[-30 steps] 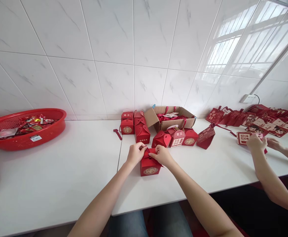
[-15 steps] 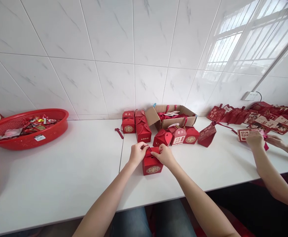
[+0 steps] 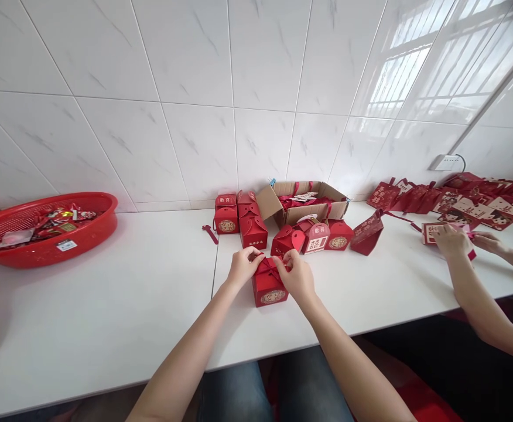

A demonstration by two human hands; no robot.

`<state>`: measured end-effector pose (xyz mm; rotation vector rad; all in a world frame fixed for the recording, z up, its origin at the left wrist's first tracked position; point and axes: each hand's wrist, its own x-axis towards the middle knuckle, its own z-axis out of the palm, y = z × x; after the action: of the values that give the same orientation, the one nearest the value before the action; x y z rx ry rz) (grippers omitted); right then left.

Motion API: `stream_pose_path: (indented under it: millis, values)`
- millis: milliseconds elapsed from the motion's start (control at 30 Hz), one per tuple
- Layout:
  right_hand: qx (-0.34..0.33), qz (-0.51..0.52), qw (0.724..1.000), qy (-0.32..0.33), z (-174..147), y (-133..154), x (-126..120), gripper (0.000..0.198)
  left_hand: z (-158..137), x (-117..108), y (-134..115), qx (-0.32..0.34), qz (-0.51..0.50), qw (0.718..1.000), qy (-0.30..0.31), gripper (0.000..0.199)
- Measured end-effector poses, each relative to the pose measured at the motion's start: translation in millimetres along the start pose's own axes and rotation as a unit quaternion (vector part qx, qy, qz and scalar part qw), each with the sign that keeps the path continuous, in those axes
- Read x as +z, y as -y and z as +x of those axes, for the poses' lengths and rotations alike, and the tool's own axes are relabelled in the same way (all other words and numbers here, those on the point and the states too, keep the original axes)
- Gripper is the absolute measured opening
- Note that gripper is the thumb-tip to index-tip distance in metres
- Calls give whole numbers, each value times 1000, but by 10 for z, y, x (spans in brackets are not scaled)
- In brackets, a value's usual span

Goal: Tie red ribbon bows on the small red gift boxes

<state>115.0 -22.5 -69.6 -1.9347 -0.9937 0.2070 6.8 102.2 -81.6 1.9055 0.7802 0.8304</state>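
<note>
A red gift box (image 3: 270, 291) with a gold round emblem stands upright on the white table in front of me. Across its top runs a dark red ribbon (image 3: 269, 268), looped into what looks like a bow. My left hand (image 3: 244, 266) pinches the ribbon at the box's upper left. On the other side my right hand (image 3: 297, 274) is closed with thumb and finger on the ribbon at the upper right. Just behind the hands stand finished-looking red boxes, among them a peaked box (image 3: 288, 240) and a box with a white label (image 3: 315, 235).
An open cardboard box (image 3: 336, 208) of red ribbons and cards stands by the wall. At left is a red plastic basket (image 3: 50, 253) of wrapped sweets. At right, another person's hands (image 3: 452, 240) hold a card box, near flat red packages (image 3: 471, 212). A ribbon piece (image 3: 210, 234) lies left of the boxes.
My hands have drawn slightly apart, and the ribbon on the box top now shows loops and a knot. The view has shifted a little.
</note>
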Motion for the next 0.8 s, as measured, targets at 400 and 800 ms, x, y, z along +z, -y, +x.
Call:
stream_pose_path:
  millis: [400,800]
  values:
    - [52,179,982,-3,-80,-654,-287,32,-25,-315,355,-74,-119,989,-52,44]
    - [40,254,966,-32,-641,-480,578,116,-215,-263,685,-76,-66,992,-69,37]
